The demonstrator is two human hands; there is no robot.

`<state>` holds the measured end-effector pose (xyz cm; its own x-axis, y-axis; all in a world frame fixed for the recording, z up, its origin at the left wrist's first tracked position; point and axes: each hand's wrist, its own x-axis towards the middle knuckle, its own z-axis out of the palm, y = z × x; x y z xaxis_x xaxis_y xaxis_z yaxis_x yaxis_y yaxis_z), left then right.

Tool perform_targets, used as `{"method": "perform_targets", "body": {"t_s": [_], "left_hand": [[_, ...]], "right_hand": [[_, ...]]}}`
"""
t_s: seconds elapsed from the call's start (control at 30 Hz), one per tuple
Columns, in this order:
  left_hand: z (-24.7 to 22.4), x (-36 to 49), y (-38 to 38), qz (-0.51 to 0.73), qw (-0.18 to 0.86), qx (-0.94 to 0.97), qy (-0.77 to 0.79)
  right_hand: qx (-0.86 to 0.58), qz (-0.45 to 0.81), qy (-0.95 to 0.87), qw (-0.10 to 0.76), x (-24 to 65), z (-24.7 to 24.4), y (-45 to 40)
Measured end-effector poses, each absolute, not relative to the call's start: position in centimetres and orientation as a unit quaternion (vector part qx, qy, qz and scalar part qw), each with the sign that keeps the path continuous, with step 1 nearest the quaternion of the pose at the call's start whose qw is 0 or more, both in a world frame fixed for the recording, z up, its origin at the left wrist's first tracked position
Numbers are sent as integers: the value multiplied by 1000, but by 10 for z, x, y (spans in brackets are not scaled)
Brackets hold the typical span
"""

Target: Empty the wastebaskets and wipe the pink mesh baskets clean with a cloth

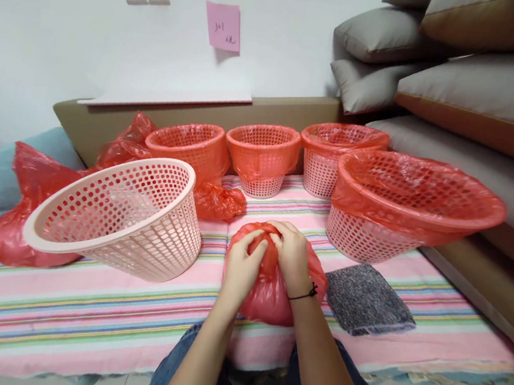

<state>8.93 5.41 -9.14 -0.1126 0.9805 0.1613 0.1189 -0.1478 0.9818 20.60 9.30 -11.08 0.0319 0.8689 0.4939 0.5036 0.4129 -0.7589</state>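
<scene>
A filled red plastic bag (pixel 268 298) sits on the striped cloth right in front of me. My left hand (pixel 246 263) is closed on the gathered top of this bag, thumb and fingers pinching the plastic. From the other side my right hand (pixel 292 251), with a dark cord round the wrist, grips the same gathered part. What the bag contains is hidden. Just right of it lies a folded dark grey cloth (pixel 369 299). To the left stands a bare pale pink plastic basket (pixel 155 237), tilted in the view.
Several baskets lined with red bags, such as the large one (pixel 372 229) on the right, stand along the back. More red bags (pixel 29 217) lie at the left. Grey and brown cushions (pixel 479 87) are piled at the right. The striped cloth (pixel 88 315) covers the surface.
</scene>
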Motion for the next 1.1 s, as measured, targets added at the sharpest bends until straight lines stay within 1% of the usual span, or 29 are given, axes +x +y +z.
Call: {"method": "perform_targets", "body": {"t_s": [0.07,0.1,0.17,0.2,0.27,0.33,0.4,0.47,0.53,0.67,0.73,0.77,0.8,0.83,0.9,0.93,0.97,1.0,1.03,1.1], "left_hand": [[-91,90,54,566,543,405,469],[-91,91,55,572,593,349,446],[-94,93,55,575,638,292,420],[-97,94,56,574,639,292,420],[-105,97,58,565,609,337,444],[-117,100,60,558,536,405,487],[-128,104,62,560,449,467,517],[-136,108,63,559,406,504,518],[-137,109,64,543,441,510,500],[-117,100,61,491,628,441,412],[-105,91,58,476,664,422,393],[-99,86,56,473,650,433,407],[-95,82,55,473,611,460,438],[-91,79,53,478,543,497,480],[-88,76,51,497,345,569,557],[-87,75,51,506,246,597,572],[-88,76,52,513,168,622,567],[-89,77,54,517,121,647,547],[-91,78,56,516,103,673,520],[-97,80,60,504,115,714,472]], "right_hand": [[-503,192,-666,516,208,-113,95],[-506,202,-660,518,210,-115,97],[-520,242,-637,514,215,-120,103],[-525,277,-623,510,218,-123,105],[-512,363,-589,510,223,-127,110],[-467,434,-568,520,228,-128,111],[-430,467,-560,532,231,-126,109],[-422,476,-567,524,233,-122,105],[-437,464,-582,505,236,-119,101],[-426,458,-604,493,244,-120,99],[-398,471,-615,491,247,-120,99],[-387,470,-624,489,248,-120,99],[-380,464,-636,486,248,-119,98],[-376,450,-649,484,248,-117,97],[-377,407,-678,482,245,-113,96],[-378,385,-692,479,243,-111,95],[-377,367,-704,477,241,-110,94],[-375,355,-713,475,239,-108,93],[-373,353,-716,474,236,-107,92],[-368,369,-704,483,233,-108,92]]}}
